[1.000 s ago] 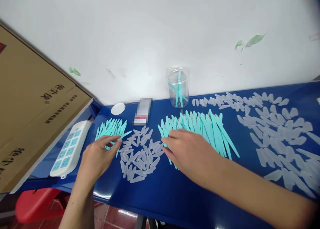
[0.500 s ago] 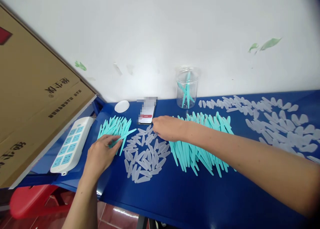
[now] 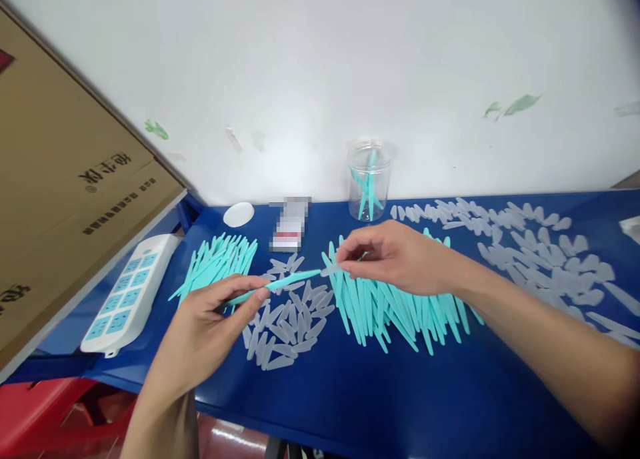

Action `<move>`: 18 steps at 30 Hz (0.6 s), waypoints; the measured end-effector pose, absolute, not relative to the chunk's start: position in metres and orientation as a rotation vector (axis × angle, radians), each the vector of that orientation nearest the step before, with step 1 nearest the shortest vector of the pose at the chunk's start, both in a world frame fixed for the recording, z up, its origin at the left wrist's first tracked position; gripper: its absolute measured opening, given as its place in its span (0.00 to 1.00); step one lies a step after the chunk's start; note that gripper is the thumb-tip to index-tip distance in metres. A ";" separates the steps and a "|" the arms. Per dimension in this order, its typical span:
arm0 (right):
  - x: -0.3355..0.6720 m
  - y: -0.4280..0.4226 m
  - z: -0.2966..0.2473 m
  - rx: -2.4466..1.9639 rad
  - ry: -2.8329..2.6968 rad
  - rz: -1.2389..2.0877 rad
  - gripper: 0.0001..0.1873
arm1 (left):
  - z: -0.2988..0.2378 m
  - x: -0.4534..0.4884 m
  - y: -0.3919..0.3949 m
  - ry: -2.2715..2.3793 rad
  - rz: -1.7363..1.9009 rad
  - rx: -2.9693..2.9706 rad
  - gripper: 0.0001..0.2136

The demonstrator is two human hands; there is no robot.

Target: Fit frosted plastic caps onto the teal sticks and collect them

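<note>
My left hand (image 3: 210, 322) pinches a teal plastic pick (image 3: 280, 283) by its thick end, its tip pointing right. My right hand (image 3: 395, 255) pinches a small translucent cap (image 3: 330, 269) right at that tip. Both hands hover above the blue table (image 3: 380, 392). Under them lies a heap of translucent caps (image 3: 287, 319). A pile of teal picks (image 3: 217, 259) lies to the left, and a larger pile of teal picks (image 3: 400, 305) lies beneath my right wrist.
A clear cup (image 3: 369, 179) holding a few teal picks stands by the wall. Many more translucent caps (image 3: 540, 252) spread over the right of the table. A white lid (image 3: 239, 214), a phone (image 3: 290, 225), a power strip (image 3: 127, 292) and a cardboard box (image 3: 65, 199) sit at left.
My left hand lifted one teal pick off the left pile. My right hand drew back from the caps near the phone with one cap and brought it to the pick's tip.
</note>
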State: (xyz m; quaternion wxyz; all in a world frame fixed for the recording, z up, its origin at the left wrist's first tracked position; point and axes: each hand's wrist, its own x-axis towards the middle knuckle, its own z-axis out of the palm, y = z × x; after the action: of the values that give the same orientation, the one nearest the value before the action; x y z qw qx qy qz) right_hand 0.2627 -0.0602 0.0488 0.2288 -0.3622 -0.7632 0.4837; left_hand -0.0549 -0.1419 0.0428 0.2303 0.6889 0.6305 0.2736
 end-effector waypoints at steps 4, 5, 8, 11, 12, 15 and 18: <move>0.290 -0.087 0.040 -1.028 -1.828 1.475 0.09 | 0.042 -0.023 -0.135 1.565 0.775 1.904 0.09; 0.294 -0.091 0.038 -1.032 -1.794 1.483 0.09 | 0.042 -0.017 -0.134 1.539 0.779 1.900 0.09; 0.301 -0.098 0.033 -1.044 -1.763 1.479 0.09 | 0.043 -0.006 -0.134 1.503 0.768 1.868 0.09; 0.305 -0.099 0.031 -1.047 -1.747 1.488 0.09 | 0.045 -0.006 -0.136 1.550 0.771 1.820 0.10; 0.306 -0.099 0.030 -1.048 -1.735 1.496 0.09 | 0.045 -0.008 -0.137 1.569 0.777 1.807 0.11; 0.308 -0.099 0.028 -1.038 -1.724 1.512 0.09 | 0.044 -0.012 -0.140 1.580 0.775 1.800 0.11; 0.308 -0.098 0.026 -1.026 -1.729 1.509 0.10 | 0.043 -0.013 -0.142 1.566 0.771 1.801 0.11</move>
State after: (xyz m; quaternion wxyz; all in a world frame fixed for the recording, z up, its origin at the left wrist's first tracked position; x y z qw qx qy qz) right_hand 0.3083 -0.0983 0.0259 0.3090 -0.3881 -0.6541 0.5710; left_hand -0.0127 -0.1415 0.0427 0.3117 0.6823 0.5933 0.2921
